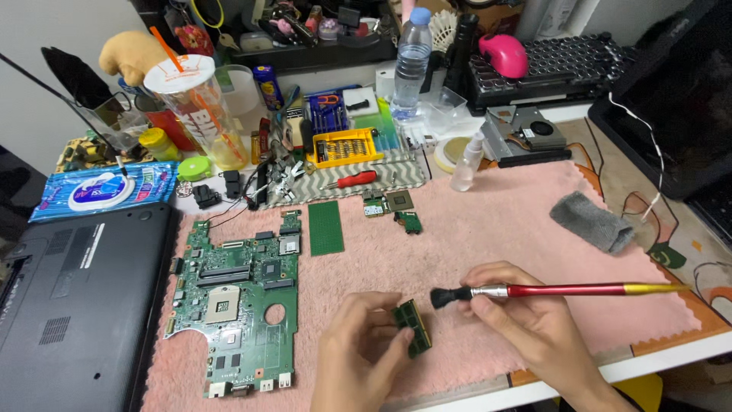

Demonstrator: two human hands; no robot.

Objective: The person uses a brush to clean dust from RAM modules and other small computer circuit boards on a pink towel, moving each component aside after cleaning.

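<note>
Now Brushing a Memory Module

Down at the lower centre of the frame, gripping a small green memory module (412, 326) in the left hand (358, 355), fingers curled shut around its lower edge, tilting it up off the pink towel (488, 229). Just beside it, pinching a red-handled brush (564, 290) in the right hand (534, 324), closed on the metal ferrule, black bristles hovering just beside the module's top corner, handle pointing toward the right edge of the frame.

Lying flat at lower left on the same towel, well apart from both hands: a large green motherboard (236, 305). Resting further left, a dark laptop base (76, 305). Sitting above centre, a plain green rectangular board (326, 227) and a few small boards. Crowding the upper part of the bench: a yellow screwdriver bit case (345, 146), a red-handled screwdriver (352, 181), a water bottle (412, 61), a small spray bottle (467, 162) and a folded grey cloth (593, 221) at right.
</note>
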